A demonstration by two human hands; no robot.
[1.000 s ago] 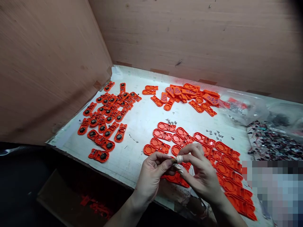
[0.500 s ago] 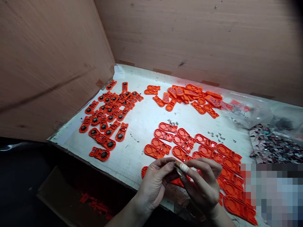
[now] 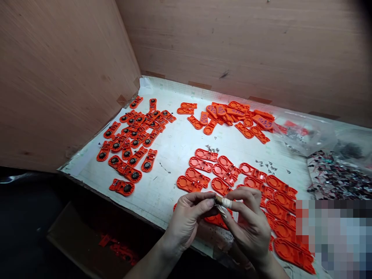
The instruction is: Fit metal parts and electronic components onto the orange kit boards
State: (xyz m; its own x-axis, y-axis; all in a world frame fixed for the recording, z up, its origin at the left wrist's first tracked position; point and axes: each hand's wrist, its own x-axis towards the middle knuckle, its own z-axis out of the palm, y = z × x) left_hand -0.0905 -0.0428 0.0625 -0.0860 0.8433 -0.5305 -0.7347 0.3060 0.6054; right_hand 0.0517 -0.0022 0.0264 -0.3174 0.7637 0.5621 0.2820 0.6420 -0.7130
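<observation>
My left hand [image 3: 190, 217] is closed at the lower middle, its thumb and forefinger pinching something small and dark that I cannot make out. Against it from the right comes my right hand [image 3: 250, 226], closed too, with white tape round a fingertip; what its fingers hold is hidden. Both hands are above orange plastic shells [image 3: 216, 220] near the table's front edge. Rows of open orange shells [image 3: 255, 188] spread beyond and to the right of them. Small metal pieces [image 3: 267, 166] lie behind these rows.
Orange shells with round dark parts [image 3: 135, 139] cluster at the left. A pile of orange pieces [image 3: 232, 116] lies at the back, beside clear bags [image 3: 305, 131]. Wired parts [image 3: 340, 178] are heaped at the right. Wooden panels [image 3: 232, 46] enclose the table; a box [image 3: 72, 240] stands below.
My right hand's fingers have shifted slightly left and curled closer to my left hand. My left hand keeps its pinch. The view has moved very slightly.
</observation>
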